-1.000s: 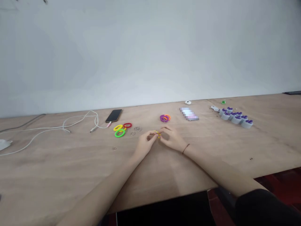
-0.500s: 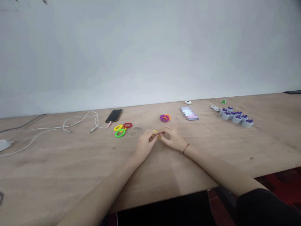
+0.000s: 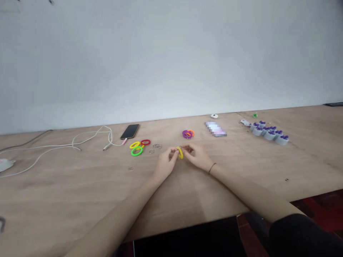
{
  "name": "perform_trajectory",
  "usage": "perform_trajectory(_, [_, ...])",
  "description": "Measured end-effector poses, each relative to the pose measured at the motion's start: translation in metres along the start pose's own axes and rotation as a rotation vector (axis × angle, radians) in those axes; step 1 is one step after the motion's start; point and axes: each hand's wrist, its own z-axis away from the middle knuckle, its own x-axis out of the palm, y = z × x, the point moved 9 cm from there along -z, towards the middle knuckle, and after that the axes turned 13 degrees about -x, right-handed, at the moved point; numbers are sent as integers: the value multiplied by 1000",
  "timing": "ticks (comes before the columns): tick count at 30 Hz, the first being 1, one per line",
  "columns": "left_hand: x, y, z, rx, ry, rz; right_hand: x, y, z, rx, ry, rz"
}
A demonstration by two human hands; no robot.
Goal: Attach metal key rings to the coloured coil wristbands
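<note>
Between my hands is a yellow spiral coil wristband (image 3: 180, 152), turned nearly edge-on. My left hand (image 3: 166, 162) pinches it at its left side. My right hand (image 3: 197, 157) is closed at the band's upper right, its fingertips at a small metal split ring (image 3: 180, 146) by the top of the band. Left of my hands lie loose split rings (image 3: 157, 146) and a green coil wristband (image 3: 137, 151), with a red coil wristband (image 3: 145, 142) and yellow ones (image 3: 134, 145) beside it. Beyond my hands, purple and orange coil wristbands (image 3: 188, 134) are heaped together.
A black phone (image 3: 130, 131) with a white cable (image 3: 91, 134) lies back left. At back right are another phone (image 3: 215, 129), a white earbud case (image 3: 214, 116) and several white-and-purple pieces (image 3: 270, 134). The wooden table (image 3: 166, 210) ends at a front edge.
The yellow wristband has turned and now shows more plainly between my hands. My fingertips have moved slightly apart. The things on the table have stayed put.
</note>
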Motion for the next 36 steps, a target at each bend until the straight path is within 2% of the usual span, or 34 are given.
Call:
perform_trajectory(3, [1,-8,-4,-42,-25,108,0,3,1,54,14,-58])
perform_trajectory(6, [3,-14,-8,-89,-51,162,3,-1,1,62,-42,-74])
perform_trajectory(10, [-1,-12,-9,-54,-3,134,7,-11,0,22,-93,-90])
perform_trajectory(14, [0,-10,-8,-44,-20,115,12,-14,1,-12,-131,-91])
perform_trajectory(23, [1,-7,-5,-56,-33,78,10,-13,2,-42,-105,0])
perform_trajectory(36, [10,-6,1,-156,-124,259,5,-23,4,-139,-98,254])
